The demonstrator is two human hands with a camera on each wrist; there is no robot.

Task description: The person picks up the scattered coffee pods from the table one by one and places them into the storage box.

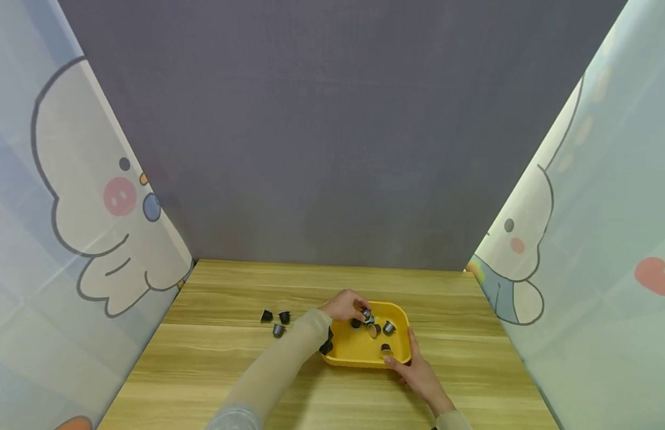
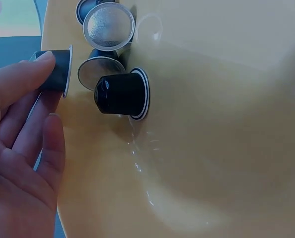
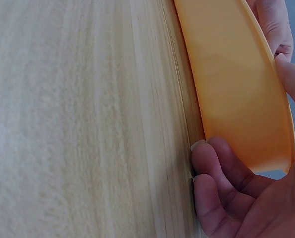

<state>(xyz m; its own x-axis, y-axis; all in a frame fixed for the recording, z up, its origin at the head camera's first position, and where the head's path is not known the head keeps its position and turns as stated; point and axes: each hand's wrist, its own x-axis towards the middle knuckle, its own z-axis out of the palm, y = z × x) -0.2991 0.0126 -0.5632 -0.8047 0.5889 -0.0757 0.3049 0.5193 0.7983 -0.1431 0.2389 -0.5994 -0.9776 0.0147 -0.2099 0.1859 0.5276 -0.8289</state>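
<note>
three loose capsules (image 1: 279, 330) lie on the table (image 1: 219, 358); several others (image 1: 388, 327) already sit in the yellow tray (image 1: 356, 347), so i judge it past halfway. left hand (image 1: 345, 306) pinches one capsule (image 2: 57, 70) over the tray; right hand (image 1: 420, 376) grips the rim. only right wrist view shows me fingers (image 3: 207, 161) curled low at the outer wall.

Left arm (image 1: 276, 364) extended, left fingers (image 2: 37, 130) pinching; right fingers (image 3: 209, 162) curled.

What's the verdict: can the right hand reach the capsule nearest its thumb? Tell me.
Probably yes: the right hand holds the yellow tray just beside that capsule, and nothing visible blocks the way, though its grip may need loosening.
</note>
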